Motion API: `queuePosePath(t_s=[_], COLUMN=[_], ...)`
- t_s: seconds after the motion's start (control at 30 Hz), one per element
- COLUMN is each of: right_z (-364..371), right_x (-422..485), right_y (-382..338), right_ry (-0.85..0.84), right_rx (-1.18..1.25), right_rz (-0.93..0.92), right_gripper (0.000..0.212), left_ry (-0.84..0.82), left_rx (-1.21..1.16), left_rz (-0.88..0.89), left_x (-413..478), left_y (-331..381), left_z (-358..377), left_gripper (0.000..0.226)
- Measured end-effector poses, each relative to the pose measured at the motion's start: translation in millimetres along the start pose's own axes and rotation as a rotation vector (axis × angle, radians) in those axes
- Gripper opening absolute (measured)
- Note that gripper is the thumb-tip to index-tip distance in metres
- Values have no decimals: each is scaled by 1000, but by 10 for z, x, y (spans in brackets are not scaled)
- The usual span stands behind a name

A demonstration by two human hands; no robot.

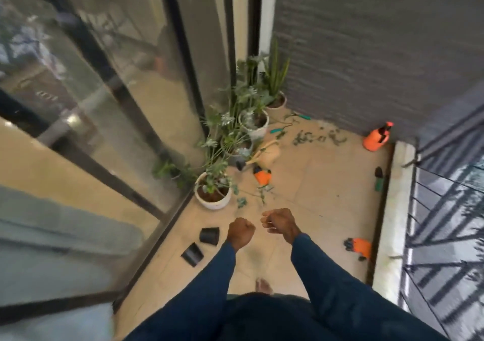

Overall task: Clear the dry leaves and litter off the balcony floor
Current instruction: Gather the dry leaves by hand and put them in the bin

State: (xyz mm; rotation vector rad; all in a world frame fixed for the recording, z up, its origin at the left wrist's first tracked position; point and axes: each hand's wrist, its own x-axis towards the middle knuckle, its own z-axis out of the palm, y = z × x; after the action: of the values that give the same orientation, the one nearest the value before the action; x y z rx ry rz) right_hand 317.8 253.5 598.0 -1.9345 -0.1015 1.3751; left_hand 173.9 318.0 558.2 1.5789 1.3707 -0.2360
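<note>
Grip: left hand point(241, 233) fisted, empty | right hand point(281, 224) curled, seemingly empty | leaves point(319, 139) ahead

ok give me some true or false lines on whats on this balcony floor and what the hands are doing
1. Both hands hold a broom. False: the left hand and the right hand are curled and hold nothing.
2. Loose leaf litter lies by the far wall. True.
3. The orange spray bottle sits among the potted plants. False: it is in the far right corner, apart from the plants along the glass door.
4. Two black pots lie on the floor near the door track. True.
5. The orange gloves are being worn. False: they lie on the floor by the right ledge.
</note>
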Motion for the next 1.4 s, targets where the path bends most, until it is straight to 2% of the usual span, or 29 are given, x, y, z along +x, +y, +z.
queuePosePath(t_s=[0.17,0.43,0.73,0.87,1.1,1.3,1.4], right_z=[-795,-1454,-2387,-2818,-3655,-4492,-4931], right_x=[307,735,1455,1657,2167,2891,3202], right_y=[-352,-879,-1544,-1750,-2132,-2569,-2877], right_ry=[124,188,347,423,376,271,246], right_rx=[252,538,615,705,779,653,588], right_rz=[-35,-65,-17,-8,8,28,30], right_gripper=[21,22,29,24,17,22,22], left_ry=[-67,-108,-266,-278,-275,-194,-163], left_rx=[102,182,313,391,454,327,240], left_rz=[111,181,267,334,372,222,147], left_x=[439,1107,2064,2462,2960,3386,3679], left_y=[955,1844,3131,3754,4711,5492,5794], left_z=[249,453,671,817,1150,1505,1706], left_gripper=[32,25,30,26,39,24,33])
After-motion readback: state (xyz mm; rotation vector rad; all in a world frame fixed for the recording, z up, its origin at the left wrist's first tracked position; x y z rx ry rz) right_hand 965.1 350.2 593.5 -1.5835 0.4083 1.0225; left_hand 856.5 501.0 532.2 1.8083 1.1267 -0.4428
